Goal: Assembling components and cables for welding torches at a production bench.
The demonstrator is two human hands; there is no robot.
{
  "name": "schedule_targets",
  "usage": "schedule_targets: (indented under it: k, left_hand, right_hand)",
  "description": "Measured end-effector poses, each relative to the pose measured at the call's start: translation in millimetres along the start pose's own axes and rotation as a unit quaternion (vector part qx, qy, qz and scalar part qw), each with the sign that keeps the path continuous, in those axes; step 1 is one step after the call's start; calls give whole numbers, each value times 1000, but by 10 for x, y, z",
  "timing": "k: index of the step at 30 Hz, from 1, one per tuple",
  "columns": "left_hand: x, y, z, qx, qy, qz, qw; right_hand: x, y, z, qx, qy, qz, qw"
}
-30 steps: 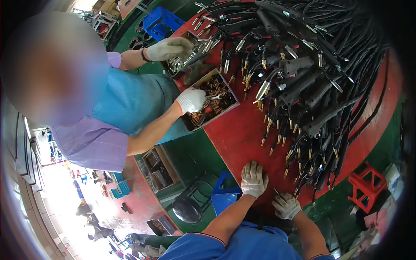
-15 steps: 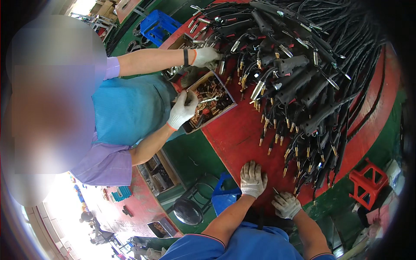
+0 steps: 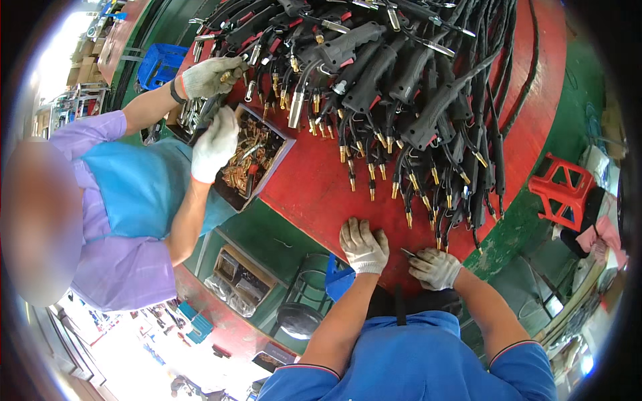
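My left hand (image 3: pixel 364 247), in a white knit glove with dirty fingertips, lies flat on the red table (image 3: pixel 314 194) near its front edge, fingers stretched out, holding nothing. To its right my right hand (image 3: pixel 435 269), gloved alike, rests at the edge with its fingers curled round a thin dark metal tool (image 3: pixel 406 252). Only the tool's tip shows, so its kind is unclear. Just beyond my hands lies a big heap of black welding torches (image 3: pixel 364 83), their brass tips pointing towards me, the nearest ones close to my right hand.
At the left a co-worker's gloved hands, one hand (image 3: pixel 214 77) at the torch ends, flank a box of copper-coloured parts (image 3: pixel 267 150). Blue crate (image 3: pixel 160 65), red stool (image 3: pixel 562 190), black round stool (image 3: pixel 299 319) and parts box (image 3: pixel 244 277) stand around the table.
The whole view has shifted. The co-worker's hands have come closer together, the nearer one lifting from over the parts box. My hands keep their places at the table edge.
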State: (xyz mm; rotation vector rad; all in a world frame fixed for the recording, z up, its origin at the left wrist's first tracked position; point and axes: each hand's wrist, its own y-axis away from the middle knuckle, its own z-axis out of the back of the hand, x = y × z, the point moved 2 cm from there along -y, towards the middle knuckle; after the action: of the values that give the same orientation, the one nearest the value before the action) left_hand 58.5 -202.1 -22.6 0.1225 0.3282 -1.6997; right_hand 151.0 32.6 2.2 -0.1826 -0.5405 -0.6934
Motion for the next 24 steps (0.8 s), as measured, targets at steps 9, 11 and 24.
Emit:
schedule_targets:
  k: [9,11,24]
  left_hand:
    - [4,-14,36,-23,-17,-5,1000]
    - [17,10,23,-16,-4,-7,1000]
    - [13,11,28,-12,-11,-1,1000]
  right_hand:
    - [11,-17,8,-17,-4,7,1000]
    - [17,-24,28,-31,-3,4,999]
    - [20,-27,20,-83,-12,7,996]
